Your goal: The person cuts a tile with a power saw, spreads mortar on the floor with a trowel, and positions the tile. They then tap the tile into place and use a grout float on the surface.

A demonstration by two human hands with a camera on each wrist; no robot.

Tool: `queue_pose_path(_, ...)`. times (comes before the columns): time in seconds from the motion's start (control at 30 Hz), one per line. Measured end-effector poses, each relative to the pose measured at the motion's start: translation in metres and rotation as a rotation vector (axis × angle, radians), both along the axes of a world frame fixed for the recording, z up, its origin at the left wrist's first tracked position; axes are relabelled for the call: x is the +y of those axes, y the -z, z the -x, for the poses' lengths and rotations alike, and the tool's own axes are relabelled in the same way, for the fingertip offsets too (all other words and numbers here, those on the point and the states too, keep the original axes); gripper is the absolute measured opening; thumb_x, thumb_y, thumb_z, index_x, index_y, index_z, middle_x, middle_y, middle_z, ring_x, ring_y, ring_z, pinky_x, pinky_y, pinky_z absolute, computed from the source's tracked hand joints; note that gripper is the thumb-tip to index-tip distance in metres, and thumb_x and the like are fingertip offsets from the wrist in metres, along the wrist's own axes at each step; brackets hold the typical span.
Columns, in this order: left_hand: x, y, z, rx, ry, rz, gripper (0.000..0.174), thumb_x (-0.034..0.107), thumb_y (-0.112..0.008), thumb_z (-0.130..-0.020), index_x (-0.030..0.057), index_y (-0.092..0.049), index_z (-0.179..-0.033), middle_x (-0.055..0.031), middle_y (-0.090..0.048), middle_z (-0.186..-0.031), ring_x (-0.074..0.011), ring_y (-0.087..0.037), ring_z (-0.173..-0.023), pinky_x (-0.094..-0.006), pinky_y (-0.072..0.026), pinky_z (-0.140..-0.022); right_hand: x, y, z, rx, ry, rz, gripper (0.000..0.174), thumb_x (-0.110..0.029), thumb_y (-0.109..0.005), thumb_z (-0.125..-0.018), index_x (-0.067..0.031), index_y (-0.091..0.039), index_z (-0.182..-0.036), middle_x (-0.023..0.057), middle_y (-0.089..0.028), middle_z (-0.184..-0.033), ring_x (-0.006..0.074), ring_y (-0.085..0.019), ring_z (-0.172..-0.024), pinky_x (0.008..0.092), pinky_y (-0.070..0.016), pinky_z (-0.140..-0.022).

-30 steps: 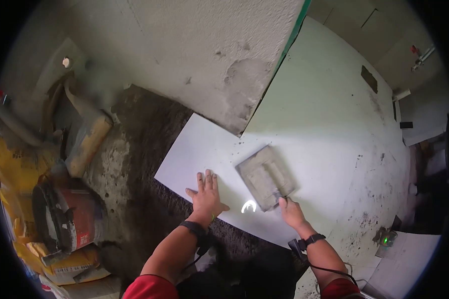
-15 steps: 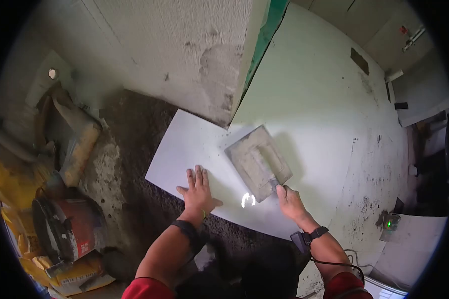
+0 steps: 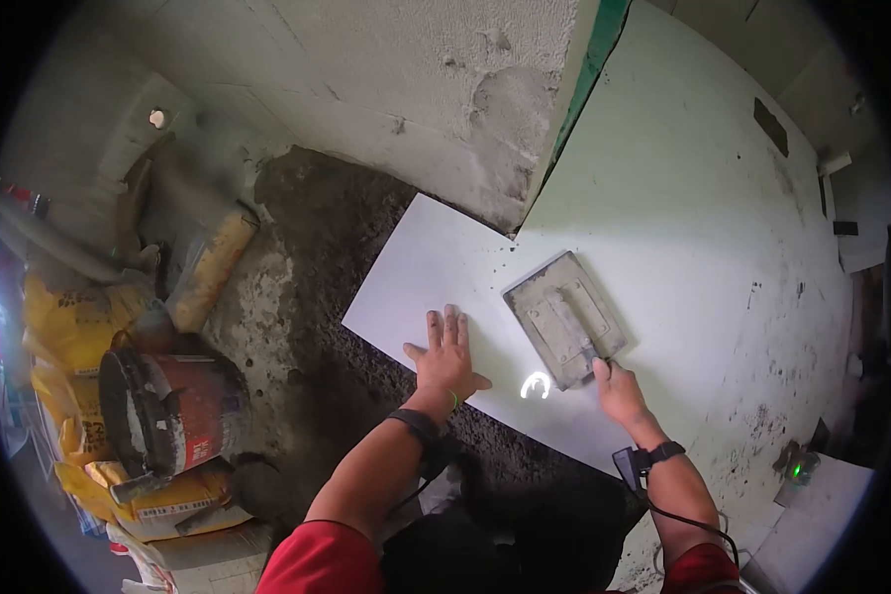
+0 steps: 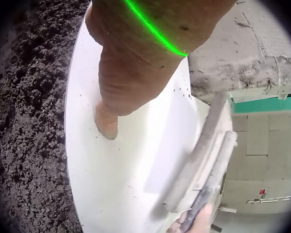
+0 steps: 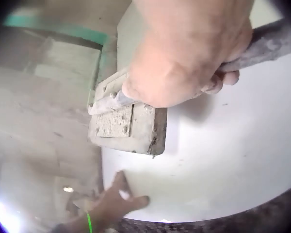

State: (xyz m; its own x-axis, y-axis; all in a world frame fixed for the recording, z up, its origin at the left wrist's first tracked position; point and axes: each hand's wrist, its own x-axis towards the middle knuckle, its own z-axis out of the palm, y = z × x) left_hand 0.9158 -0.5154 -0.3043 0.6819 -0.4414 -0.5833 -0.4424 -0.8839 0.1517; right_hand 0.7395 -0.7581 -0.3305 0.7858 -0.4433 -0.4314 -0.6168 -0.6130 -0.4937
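Observation:
A large white tile [image 3: 421, 272] lies on a dark mortar bed [image 3: 312, 327]. My left hand [image 3: 447, 354] presses flat on the tile near its front edge, fingers straight; the left wrist view shows its thumb [image 4: 106, 121] on the white tile [image 4: 126, 170]. My right hand [image 3: 612, 384] grips the handle of a mortar-crusted grey float [image 3: 564, 319], which is over the tile's right part. The right wrist view shows the right hand [image 5: 194, 53] curled round the handle, with the float [image 5: 131, 121] over the tile [image 5: 218, 160]. The float [image 4: 203, 155] looks tilted in the left wrist view.
A rough plastered wall [image 3: 416, 89] rises behind the tile, with pale laid floor tiles [image 3: 703, 228] to the right. A red bucket [image 3: 173, 411], yellow bags [image 3: 69, 327] and tools crowd the left. Dark mortar lies in front of the tile.
The head view has shifted. The float sits a little closer to the tile surface and less rotated; both hands keep their places on tile and handle.

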Motion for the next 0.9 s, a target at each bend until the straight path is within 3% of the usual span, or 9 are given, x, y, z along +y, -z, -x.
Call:
queue_pose_path(0.1,-0.002,0.004,0.005,0.023,0.021,-0.027,0.116,0.047,-0.080,-0.066,0.0088,-0.012,-0.152,-0.0093,-0.004,-0.160,-0.0325,-0.005,-0.147,-0.0727,-0.0232,-0.103,0.001,-0.014,0.006,0.105,0.035,-0.011,0.053,-0.045,-0.034,-0.099,0.0021,-0.059,-0.102,0.0306,-0.063,-0.094,0.0505,-0.058,-0.092,0.0544,-0.0457,-0.082)
queue_pose_path(0.17,-0.001,0.006,0.002,-0.017,0.011,-0.026,0.118,0.048,-0.081,-0.065,0.0086,-0.012,-0.152,-0.0096,-0.004,-0.160,-0.0320,-0.004,-0.147,-0.0722,-0.0231,-0.103,0.003,-0.007,0.016,-0.038,0.062,-0.031,0.053,-0.045,-0.035,-0.099,0.0012,-0.060,-0.102,0.0286,-0.064,-0.094,0.0486,-0.059,-0.091,0.0532,-0.0460,-0.082)
queue_pose_path(0.3,-0.004,0.015,0.001,0.009,-0.012,0.029,0.120,0.047,-0.084,-0.061,0.0056,-0.015,-0.151,-0.0117,-0.004,-0.160,-0.0331,-0.002,-0.147,-0.0714,-0.0230,-0.103,-0.014,0.039,0.022,0.068,-0.063,-0.083,0.052,-0.046,-0.037,-0.098,-0.0005,-0.061,-0.098,0.0250,-0.065,-0.097,0.0433,-0.061,-0.092,0.0498,-0.0467,-0.082)
queue_pose_path(0.37,-0.010,0.007,0.005,-0.020,0.019,-0.033,0.120,0.049,-0.083,-0.061,0.0050,-0.015,-0.150,-0.0123,-0.004,-0.160,-0.0344,-0.002,-0.147,-0.0706,-0.0257,-0.102,-0.010,-0.008,0.010,0.143,0.032,-0.079,0.055,-0.050,-0.037,-0.097,-0.0006,-0.062,-0.096,0.0239,-0.065,-0.096,0.0416,-0.061,-0.093,0.0485,-0.0471,-0.081)
queue_pose_path(0.57,-0.006,0.005,0.012,-0.074,0.063,-0.028,0.121,0.048,-0.083,-0.060,0.0038,-0.016,-0.150,-0.0131,-0.005,-0.160,-0.0368,-0.005,-0.146,-0.0692,-0.0307,-0.099,-0.022,-0.008,0.067,0.128,0.048,-0.182,0.063,-0.058,-0.036,-0.096,-0.0002,-0.062,-0.094,0.0228,-0.065,-0.092,0.0403,-0.062,-0.088,0.0480,-0.0473,-0.080)
queue_pose_path(0.67,-0.005,0.012,0.012,-0.087,0.107,0.015,0.123,0.047,-0.084,-0.059,0.0048,-0.013,-0.151,-0.0137,-0.004,-0.159,-0.0376,-0.004,-0.146,-0.0692,-0.0331,-0.096,-0.014,-0.035,0.075,0.201,0.164,-0.168,0.065,-0.058,-0.036,-0.096,0.0000,-0.064,-0.087,0.0245,-0.064,-0.085,0.0407,-0.062,-0.085,0.0474,-0.0476,-0.076)
queue_pose_path(0.7,-0.007,0.008,0.011,-0.081,0.110,-0.017,0.124,0.047,-0.085,-0.059,0.0048,-0.013,-0.151,-0.0141,-0.004,-0.159,-0.0378,-0.004,-0.146,-0.0693,-0.0337,-0.096,-0.015,-0.032,0.080,0.161,0.134,-0.146,0.063,-0.055,-0.040,-0.096,0.0007,-0.064,-0.082,0.0247,-0.062,-0.076,0.0420,-0.062,-0.076,0.0487,-0.0476,-0.070)
queue_pose_path(0.83,-0.004,0.014,0.010,-0.061,0.095,-0.052,0.127,0.049,-0.085,-0.057,0.0040,-0.011,-0.151,-0.0151,-0.001,-0.159,-0.0387,-0.003,-0.146,-0.0688,-0.0348,-0.094,-0.015,-0.037,0.103,-0.146,0.315,-0.112,0.058,-0.051,-0.044,-0.097,0.0005,-0.064,-0.078,0.0218,-0.062,-0.071,0.0446,-0.061,-0.069,0.0471,-0.0480,-0.065)
queue_pose_path(0.9,-0.005,0.015,0.010,-0.069,0.116,-0.052,0.128,0.049,-0.085,-0.057,0.0034,-0.010,-0.151,-0.0155,0.000,-0.159,-0.0395,-0.003,-0.146,-0.0683,-0.0352,-0.094,-0.021,-0.022,0.114,-0.155,0.385,-0.067,0.059,-0.052,-0.043,-0.097,0.0007,-0.064,-0.078,0.0225,-0.063,-0.072,0.0443,-0.061,-0.071,0.0474,-0.0483,-0.067)
